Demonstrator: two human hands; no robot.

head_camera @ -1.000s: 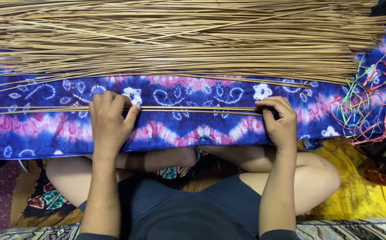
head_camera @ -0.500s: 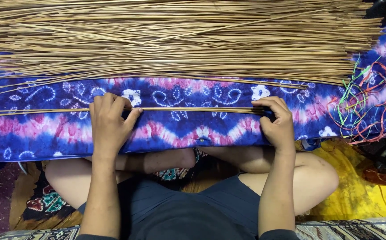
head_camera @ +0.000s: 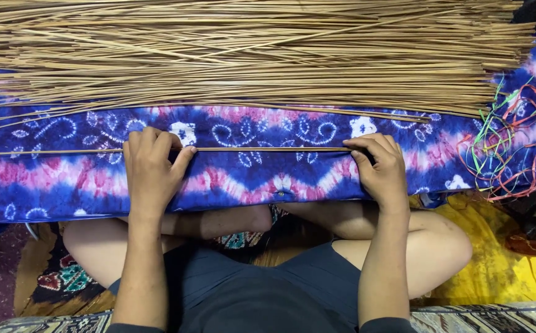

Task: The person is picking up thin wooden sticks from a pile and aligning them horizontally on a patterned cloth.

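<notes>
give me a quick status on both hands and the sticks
Left hand and right hand pinching a few thin sticks flat on blue tie-dye cloth. Big stick pile beyond. Nothing blocking.

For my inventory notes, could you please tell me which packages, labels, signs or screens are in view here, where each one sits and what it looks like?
None are in view.
What shows instead: a wide heap of thin tan sticks on a blue, pink and white tie-dye cloth.
A tangle of coloured strings lies at the cloth's right end.
The left hand and right hand press one stick flat.
</notes>
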